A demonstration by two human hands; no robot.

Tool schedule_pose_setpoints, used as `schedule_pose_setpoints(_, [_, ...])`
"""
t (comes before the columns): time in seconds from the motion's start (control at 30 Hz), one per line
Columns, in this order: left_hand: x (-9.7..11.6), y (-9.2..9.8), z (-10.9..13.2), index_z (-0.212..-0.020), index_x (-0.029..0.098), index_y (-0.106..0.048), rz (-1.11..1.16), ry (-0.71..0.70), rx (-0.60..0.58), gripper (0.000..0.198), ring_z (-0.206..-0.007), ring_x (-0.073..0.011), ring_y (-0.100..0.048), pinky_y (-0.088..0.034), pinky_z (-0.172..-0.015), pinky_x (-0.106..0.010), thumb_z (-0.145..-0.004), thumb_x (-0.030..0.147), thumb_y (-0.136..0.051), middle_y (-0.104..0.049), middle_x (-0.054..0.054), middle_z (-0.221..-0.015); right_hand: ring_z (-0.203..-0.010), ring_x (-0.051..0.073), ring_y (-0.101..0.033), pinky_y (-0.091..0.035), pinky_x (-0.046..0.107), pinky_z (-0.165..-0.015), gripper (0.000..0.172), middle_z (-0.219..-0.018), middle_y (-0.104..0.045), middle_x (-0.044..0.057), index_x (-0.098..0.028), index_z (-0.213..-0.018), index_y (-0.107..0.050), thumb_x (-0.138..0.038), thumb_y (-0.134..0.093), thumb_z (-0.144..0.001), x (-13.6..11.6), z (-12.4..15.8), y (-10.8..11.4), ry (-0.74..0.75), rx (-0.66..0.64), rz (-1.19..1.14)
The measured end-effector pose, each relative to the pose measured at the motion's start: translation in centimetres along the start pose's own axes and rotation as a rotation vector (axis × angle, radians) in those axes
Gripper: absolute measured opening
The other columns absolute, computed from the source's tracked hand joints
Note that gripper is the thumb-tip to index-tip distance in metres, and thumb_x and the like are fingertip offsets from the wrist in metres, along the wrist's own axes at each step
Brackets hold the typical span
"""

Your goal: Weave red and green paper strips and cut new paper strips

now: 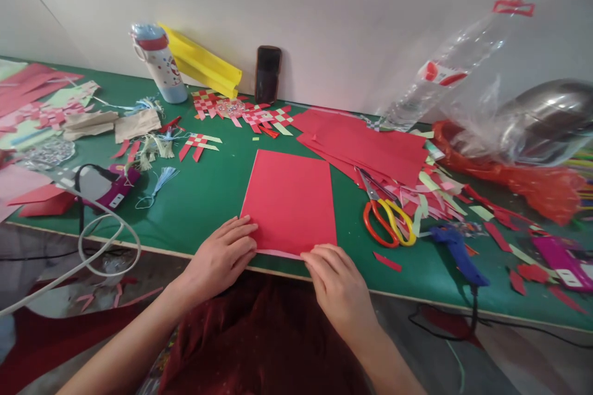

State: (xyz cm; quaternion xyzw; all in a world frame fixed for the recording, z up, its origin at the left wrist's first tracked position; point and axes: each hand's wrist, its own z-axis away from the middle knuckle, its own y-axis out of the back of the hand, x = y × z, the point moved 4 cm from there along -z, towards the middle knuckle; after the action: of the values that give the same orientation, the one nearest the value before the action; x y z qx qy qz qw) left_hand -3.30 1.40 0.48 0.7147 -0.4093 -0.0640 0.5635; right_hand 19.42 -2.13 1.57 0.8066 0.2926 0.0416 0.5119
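Observation:
A red paper sheet (291,197) lies flat on the green table (213,188) near its front edge, with a thin pink edge showing along its near side. My left hand (222,256) rests on the sheet's near left corner, fingers stretched flat and together. My right hand (336,281) sits at the near right edge with fingers curled down, pinching the paper's edge. Red-and-yellow scissors (386,219) lie just right of the sheet.
A stack of red sheets (370,148) and paper strips lie behind right. A blue glue gun (456,253), a plastic bottle (456,55), a metal bowl (551,117), a phone (267,74), a flask (160,62), woven paper pieces (241,114) and a white cable (92,247) surround the work area.

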Motion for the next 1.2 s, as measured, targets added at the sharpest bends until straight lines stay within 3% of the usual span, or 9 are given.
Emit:
schedule_pose_setpoints(0.1, [0.1, 0.3, 0.0, -0.09, 0.019, -0.068, 0.012, -0.008, -0.042, 0.016, -0.134, -0.0262, -0.049, -0.041, -0.113, -0.048, -0.094, 0.03, -0.056, -0.064, -0.01, -0.131, -0.103, 0.018, -0.065, -0.053, 0.038, -0.098, 0.022, -0.1, -0.072, 0.005, -0.021, -0.105, -0.07, -0.014, -0.052, -0.094, -0.1, 0.5, 0.4, 0.036, -0.014, -0.005])
schedule_pose_setpoints(0.3, [-0.2, 0.2, -0.1, -0.097, 0.019, -0.068, 0.05, 0.037, -0.04, 0.017, -0.131, -0.0247, -0.052, -0.04, -0.114, -0.048, -0.095, 0.028, -0.054, -0.067, -0.01, -0.126, -0.113, 0.02, -0.064, -0.05, 0.041, -0.103, 0.022, -0.111, -0.072, 0.006, -0.021, -0.109, -0.07, -0.017, -0.055, -0.093, -0.3, 1.4, 0.7, 0.037, -0.032, -0.02])
schedule_pose_setpoints(0.43, [-0.3, -0.3, 0.0, -0.108, 0.017, -0.064, 0.016, 0.018, -0.06, 0.021, -0.134, -0.025, -0.05, -0.039, -0.114, -0.048, -0.095, 0.032, -0.056, -0.065, -0.011, -0.129, -0.107, 0.019, -0.065, -0.049, 0.039, -0.1, 0.019, -0.106, -0.073, 0.005, -0.02, -0.106, -0.07, -0.018, -0.056, -0.093, -0.5, 1.1, 0.5, 0.005, -0.001, 0.001])
schedule_pose_setpoints(0.6, [-0.2, -0.2, 0.0, -0.095, 0.017, -0.062, 0.001, -0.012, -0.078, 0.015, -0.136, -0.0243, -0.047, -0.038, -0.115, -0.047, -0.096, 0.031, -0.056, -0.064, -0.011, -0.129, -0.097, 0.021, -0.062, -0.049, 0.037, -0.088, 0.028, -0.097, -0.071, 0.009, -0.017, -0.119, -0.065, -0.024, -0.05, -0.097, -0.6, 0.5, 0.2, -0.061, -0.049, 0.056])
schedule_pose_setpoints(0.73, [0.4, 0.2, 0.1, -0.086, 0.018, -0.061, -0.033, -0.07, -0.009, 0.012, -0.133, -0.0247, -0.05, -0.039, -0.114, -0.049, -0.095, 0.024, -0.056, -0.066, -0.01, -0.127, -0.088, 0.019, -0.058, -0.047, 0.035, -0.085, 0.021, -0.087, -0.067, 0.006, -0.019, -0.104, -0.069, -0.022, -0.05, -0.096, -0.9, 0.2, 0.4, -0.073, -0.069, -0.012])
schedule_pose_setpoints(0.9, [1.0, 0.3, 0.5, -0.088, 0.017, -0.062, -0.083, -0.155, 0.097, 0.009, -0.132, -0.0244, -0.051, -0.039, -0.115, -0.046, -0.093, 0.014, -0.056, -0.067, -0.009, -0.126, -0.089, 0.019, -0.057, -0.044, 0.036, -0.089, 0.02, -0.084, -0.066, 0.004, -0.021, -0.089, -0.071, -0.013, -0.053, -0.093, -0.6, -0.5, 0.5, -0.023, -0.001, -0.005])
schedule_pose_setpoints(1.03, [0.9, -0.2, 1.1, -0.091, 0.017, -0.063, -0.089, -0.176, 0.002, 0.007, -0.131, -0.0238, -0.053, -0.042, -0.113, -0.044, -0.094, 0.02, -0.058, -0.065, -0.009, -0.13, -0.093, 0.018, -0.06, -0.045, 0.034, -0.089, 0.021, -0.091, -0.071, 0.004, -0.02, -0.094, -0.072, -0.011, -0.052, -0.093, -0.3, -0.3, 0.5, 0.041, 0.01, 0.011])
schedule_pose_setpoints(1.2, [0.7, -0.2, 2.0, -0.107, 0.015, -0.063, -0.129, -0.217, -0.137, 0.024, -0.137, -0.0258, -0.046, -0.04, -0.115, -0.045, -0.095, 0.035, -0.056, -0.056, -0.013, -0.141, -0.102, 0.019, -0.064, -0.046, 0.037, -0.098, 0.021, -0.107, -0.073, 0.006, -0.018, -0.105, -0.071, -0.012, -0.055, -0.092, -0.6, 0.9, 0.7, 0.085, -0.035, 0.036])
